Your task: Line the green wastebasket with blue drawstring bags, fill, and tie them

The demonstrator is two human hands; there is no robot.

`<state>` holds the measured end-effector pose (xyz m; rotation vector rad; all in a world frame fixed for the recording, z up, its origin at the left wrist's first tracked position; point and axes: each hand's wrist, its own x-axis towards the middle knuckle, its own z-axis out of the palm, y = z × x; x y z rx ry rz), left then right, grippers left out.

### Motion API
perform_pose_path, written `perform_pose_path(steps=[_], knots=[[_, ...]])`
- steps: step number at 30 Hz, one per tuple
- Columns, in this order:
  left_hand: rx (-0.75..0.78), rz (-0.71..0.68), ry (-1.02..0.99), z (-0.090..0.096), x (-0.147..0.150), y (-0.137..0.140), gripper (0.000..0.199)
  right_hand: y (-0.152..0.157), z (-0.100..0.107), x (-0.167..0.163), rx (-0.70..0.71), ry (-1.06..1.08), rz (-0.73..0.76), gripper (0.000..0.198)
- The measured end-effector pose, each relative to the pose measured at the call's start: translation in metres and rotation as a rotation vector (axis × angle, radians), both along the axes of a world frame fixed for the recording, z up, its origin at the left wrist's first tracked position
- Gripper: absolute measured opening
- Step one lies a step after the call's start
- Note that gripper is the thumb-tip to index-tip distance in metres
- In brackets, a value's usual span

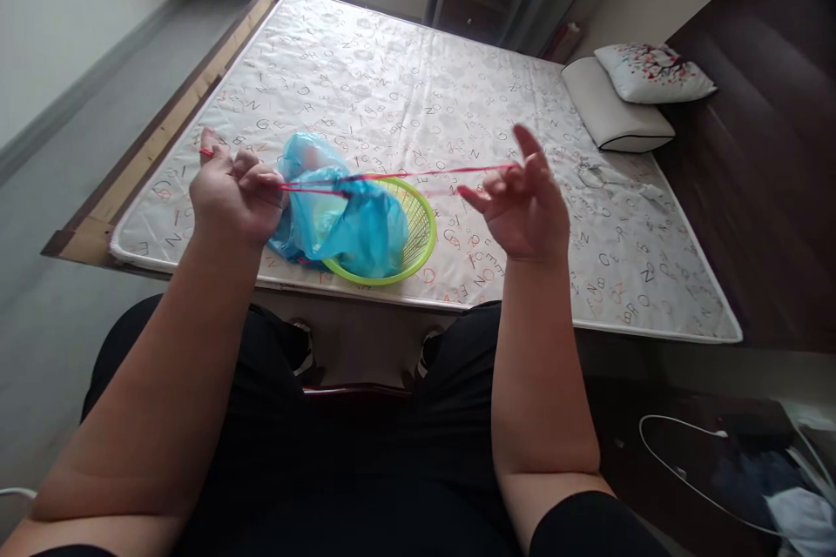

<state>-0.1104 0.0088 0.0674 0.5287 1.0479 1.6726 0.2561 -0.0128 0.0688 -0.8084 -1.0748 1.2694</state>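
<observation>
A thin red string (424,173) is stretched taut between my two hands, above the mattress. My left hand (236,198) is closed on one end, and a bit of red also shows around one of its outstretched fingers. At the other end, my right hand (528,207) has the string at its curled fingers, while its thumb and one finger point outward. Behind the string, a blue plastic bag (372,235) lies crumpled, partly inside a yellow-green mesh basket (424,231) at the mattress's near edge. What the bag contains cannot be made out.
The letter-printed mattress (392,96) rests on a wooden bed frame (163,126). Two pillows, one with a tree print (653,74), lie by the dark headboard (751,157). A white cable (653,461) and cloth are at lower right. My knees are against the near side.
</observation>
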Motion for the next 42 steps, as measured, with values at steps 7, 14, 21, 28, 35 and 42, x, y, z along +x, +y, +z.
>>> perform_pose_path(steps=[7,14,21,28,35,42], knots=[[-0.047,-0.136,-0.161,0.006,0.048,-0.020,0.028,0.011,-0.011,-0.033,0.172,0.029,-0.156,0.069],[-0.069,-0.409,-0.103,-0.004,0.082,-0.034,0.031,0.008,-0.024,-0.074,0.150,-0.200,-0.070,0.070],[-0.112,-0.832,0.105,-0.005,0.078,-0.035,0.084,-0.006,-0.018,-0.091,0.145,-0.444,0.245,0.044],[-0.021,-0.880,0.350,-0.011,0.076,-0.040,0.083,-0.006,-0.016,-0.093,0.059,-0.436,0.308,0.035],[0.006,-1.024,0.144,-0.012,0.079,-0.046,0.051,0.005,-0.026,-0.089,-0.159,-0.265,-0.151,0.044],[0.164,-1.022,0.364,-0.021,0.088,-0.048,0.039,0.008,-0.023,-0.090,-0.261,-0.077,-0.320,0.042]])
